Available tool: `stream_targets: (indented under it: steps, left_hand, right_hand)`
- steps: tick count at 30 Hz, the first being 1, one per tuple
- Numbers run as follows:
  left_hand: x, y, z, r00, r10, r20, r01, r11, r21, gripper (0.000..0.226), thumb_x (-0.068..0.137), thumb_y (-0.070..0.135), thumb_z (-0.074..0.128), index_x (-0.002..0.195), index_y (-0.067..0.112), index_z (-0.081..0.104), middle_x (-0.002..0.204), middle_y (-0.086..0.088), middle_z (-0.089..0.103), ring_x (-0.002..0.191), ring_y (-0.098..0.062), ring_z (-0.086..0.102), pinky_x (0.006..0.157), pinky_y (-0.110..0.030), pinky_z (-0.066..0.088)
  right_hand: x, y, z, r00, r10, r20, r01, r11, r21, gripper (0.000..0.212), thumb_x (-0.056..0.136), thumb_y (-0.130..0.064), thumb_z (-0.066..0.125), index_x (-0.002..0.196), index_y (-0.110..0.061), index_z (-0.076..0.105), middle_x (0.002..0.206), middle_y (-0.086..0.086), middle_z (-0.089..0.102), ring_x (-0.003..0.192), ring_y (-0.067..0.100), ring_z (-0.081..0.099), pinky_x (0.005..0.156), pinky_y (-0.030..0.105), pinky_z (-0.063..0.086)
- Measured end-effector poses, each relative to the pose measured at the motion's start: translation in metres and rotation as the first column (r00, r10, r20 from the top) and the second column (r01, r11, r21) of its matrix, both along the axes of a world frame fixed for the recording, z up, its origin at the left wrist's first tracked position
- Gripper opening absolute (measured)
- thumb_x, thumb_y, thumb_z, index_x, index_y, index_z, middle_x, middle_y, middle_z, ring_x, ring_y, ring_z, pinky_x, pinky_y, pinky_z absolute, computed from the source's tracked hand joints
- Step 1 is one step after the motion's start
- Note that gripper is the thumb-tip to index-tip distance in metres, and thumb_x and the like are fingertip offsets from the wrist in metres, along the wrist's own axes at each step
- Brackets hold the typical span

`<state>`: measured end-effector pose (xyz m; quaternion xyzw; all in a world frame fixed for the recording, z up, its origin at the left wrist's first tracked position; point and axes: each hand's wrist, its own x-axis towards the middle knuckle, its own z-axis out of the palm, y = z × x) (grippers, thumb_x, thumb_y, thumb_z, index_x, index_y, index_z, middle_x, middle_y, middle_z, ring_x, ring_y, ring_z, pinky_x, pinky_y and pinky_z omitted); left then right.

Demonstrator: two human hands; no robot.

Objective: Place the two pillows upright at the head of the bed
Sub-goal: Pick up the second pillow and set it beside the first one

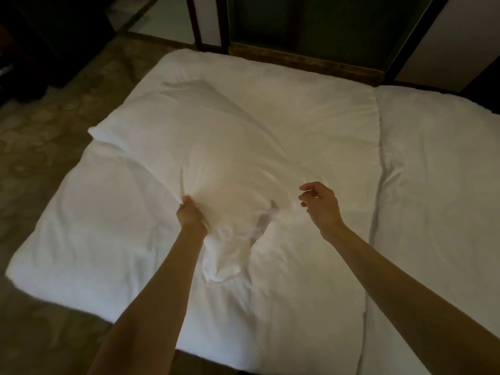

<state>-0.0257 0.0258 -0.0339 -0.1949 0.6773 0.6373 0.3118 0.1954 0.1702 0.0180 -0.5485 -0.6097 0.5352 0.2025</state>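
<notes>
A white pillow lies slanted across the white bed, its far corner pointing to the upper left. My left hand is shut on the pillow's near edge, bunching the loose case beneath it. My right hand hovers just right of the pillow, fingers curled and apart, holding nothing. Only one pillow is visible.
A second white mattress or duvet adjoins on the right, with a seam between. Dark wooden panels and posts stand beyond the far edge. Patterned brown floor lies to the left.
</notes>
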Motion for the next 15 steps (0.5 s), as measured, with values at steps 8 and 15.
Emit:
stream_targets:
  steps: [8, 15]
  left_hand:
    - [0.073, -0.102, 0.011, 0.998, -0.05, -0.036, 0.045, 0.991, -0.123, 0.048, 0.098, 0.039, 0.042, 0.125, 0.001, 0.055, 0.08, -0.003, 0.057, 0.069, -0.015, 0.053, 0.058, -0.024, 0.044]
    - [0.136, -0.172, -0.002, 0.999, -0.051, -0.004, 0.05, 0.979, -0.196, 0.062, 0.092, 0.048, 0.051, 0.135, 0.004, 0.047, 0.132, -0.01, 0.055, 0.114, -0.029, 0.053, 0.099, -0.034, 0.04]
  right_hand:
    - [0.035, -0.042, -0.008, 0.978, 0.17, 0.12, -0.172, 0.985, 0.008, 0.032, 0.084, -0.006, 0.057, 0.115, -0.013, 0.056, 0.114, 0.013, 0.053, 0.089, 0.02, 0.051, 0.063, 0.022, 0.039]
    - [0.046, -0.056, -0.021, 0.932, 0.299, 0.207, -0.289, 0.954, -0.079, 0.053, 0.084, -0.018, 0.062, 0.133, -0.021, 0.043, 0.134, 0.015, 0.041, 0.086, 0.017, 0.054, 0.057, 0.021, 0.038]
